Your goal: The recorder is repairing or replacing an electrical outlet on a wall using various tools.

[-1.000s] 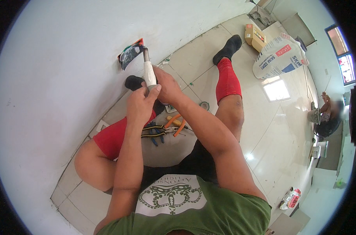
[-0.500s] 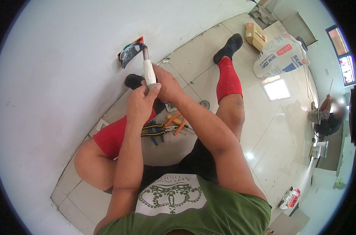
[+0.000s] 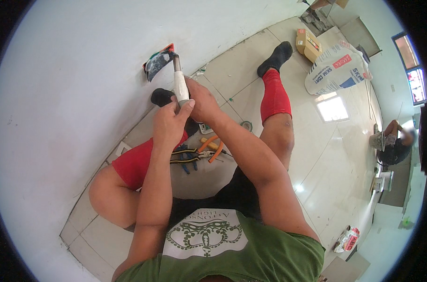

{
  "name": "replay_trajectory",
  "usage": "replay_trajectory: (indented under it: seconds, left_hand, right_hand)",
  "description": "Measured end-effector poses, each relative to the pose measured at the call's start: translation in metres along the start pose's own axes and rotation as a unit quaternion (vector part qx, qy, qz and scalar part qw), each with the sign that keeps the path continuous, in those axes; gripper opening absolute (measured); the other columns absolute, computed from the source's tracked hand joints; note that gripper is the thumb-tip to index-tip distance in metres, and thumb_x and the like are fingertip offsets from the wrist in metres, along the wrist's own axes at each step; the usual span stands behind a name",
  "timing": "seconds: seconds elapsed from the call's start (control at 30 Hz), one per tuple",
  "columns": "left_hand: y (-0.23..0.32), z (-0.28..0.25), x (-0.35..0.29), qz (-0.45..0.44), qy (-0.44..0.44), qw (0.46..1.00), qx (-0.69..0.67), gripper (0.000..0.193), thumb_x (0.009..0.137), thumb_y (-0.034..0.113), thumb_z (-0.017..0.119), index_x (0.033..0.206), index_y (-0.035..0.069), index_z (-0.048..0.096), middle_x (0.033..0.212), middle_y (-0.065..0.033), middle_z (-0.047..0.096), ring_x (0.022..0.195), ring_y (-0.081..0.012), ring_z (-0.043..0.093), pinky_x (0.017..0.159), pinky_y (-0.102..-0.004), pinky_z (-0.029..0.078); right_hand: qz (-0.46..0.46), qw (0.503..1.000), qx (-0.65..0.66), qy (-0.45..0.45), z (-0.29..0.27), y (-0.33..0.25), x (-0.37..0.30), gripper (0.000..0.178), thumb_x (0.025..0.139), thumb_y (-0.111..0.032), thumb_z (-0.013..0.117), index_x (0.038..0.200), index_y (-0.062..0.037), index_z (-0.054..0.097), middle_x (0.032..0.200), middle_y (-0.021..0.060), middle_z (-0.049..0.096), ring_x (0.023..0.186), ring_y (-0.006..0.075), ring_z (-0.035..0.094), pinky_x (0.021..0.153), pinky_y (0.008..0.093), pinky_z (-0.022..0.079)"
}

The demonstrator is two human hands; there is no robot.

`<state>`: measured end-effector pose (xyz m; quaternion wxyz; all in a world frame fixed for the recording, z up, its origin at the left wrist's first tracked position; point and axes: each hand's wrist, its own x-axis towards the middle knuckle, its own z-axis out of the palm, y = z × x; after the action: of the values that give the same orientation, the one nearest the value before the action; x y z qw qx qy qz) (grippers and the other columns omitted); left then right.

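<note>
In front of the wall, my left hand [image 3: 167, 121] and my right hand [image 3: 202, 101] are both closed around a white-handled tool with a metal barrel [image 3: 180, 84]. Its kind is hard to tell. My left thumb presses against the tool's near end, while the right hand grips its side and hides part of it. The barrel's tip points up at a recessed orange wall box [image 3: 169, 48], beside grey-black material [image 3: 158, 65] in the opening; whether they touch is unclear. Between my legs lie black-and-yellow-handled pliers [image 3: 184, 158], an orange-handled tool [image 3: 215, 152] and a blue-handled tool [image 3: 186, 167].
My legs stretch over the tiled floor [image 3: 317, 155] beside the white wall [image 3: 77, 94]. A roll of tape [image 3: 246, 125] lies past my right forearm. Farther right are a cardboard box [image 3: 309, 44] and a large white sack [image 3: 338, 69]. Another person [image 3: 397, 146] sits at the far right.
My hands and the tool stay nearly still; the view has shifted slightly. At the far right, the other person's arm has moved up toward the head.
</note>
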<state>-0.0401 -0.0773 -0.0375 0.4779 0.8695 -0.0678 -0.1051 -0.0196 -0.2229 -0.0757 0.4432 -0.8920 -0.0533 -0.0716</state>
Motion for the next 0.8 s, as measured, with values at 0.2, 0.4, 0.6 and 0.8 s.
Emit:
replay_trajectory:
  seconds: [0.2,0.4,0.6,0.8]
  left_hand:
    - [-0.01,0.003,0.002,0.019,0.022,1.0,0.006,0.061,0.095,0.057,0.065,0.077,-0.001,0.069,0.059,-0.0055,0.058,0.057,-0.0162,0.054,0.058,-0.0345,0.043]
    - [-0.011,0.004,0.001,0.021,0.022,1.0,-0.001,0.062,0.095,0.058,0.064,0.077,-0.001,0.068,0.061,-0.0069,0.059,0.058,-0.0176,0.055,0.06,-0.0359,0.044]
    - [-0.009,0.003,-0.003,0.014,0.026,1.0,0.0,0.061,0.095,0.058,0.064,0.078,-0.001,0.069,0.062,-0.007,0.06,0.059,-0.0189,0.057,0.061,-0.0363,0.044]
    - [-0.01,0.003,-0.002,0.002,0.02,1.0,-0.004,0.061,0.094,0.058,0.065,0.079,0.0,0.07,0.061,-0.0063,0.059,0.059,-0.0174,0.056,0.061,-0.0353,0.044]
  right_hand:
    - [-0.004,1.0,0.001,-0.001,0.001,-0.002,0.0,0.069,0.088,-0.035,0.074,0.143,-0.0025,0.048,0.126,0.0251,0.064,0.116,0.043,0.062,0.097,0.0475,0.051]
    - [0.001,1.0,0.016,0.002,0.001,-0.004,-0.001,0.07,0.088,-0.036,0.074,0.143,-0.0027,0.048,0.126,0.0253,0.063,0.117,0.0429,0.062,0.097,0.0475,0.051]
    - [0.0,1.0,0.025,-0.002,0.0,-0.007,-0.004,0.07,0.088,-0.036,0.074,0.143,-0.0026,0.048,0.128,0.0247,0.063,0.119,0.0422,0.06,0.099,0.0467,0.05]
    - [0.013,1.0,0.012,-0.005,-0.003,-0.011,-0.004,0.069,0.088,-0.035,0.074,0.143,-0.0029,0.048,0.128,0.0246,0.063,0.119,0.0416,0.06,0.099,0.0465,0.05]
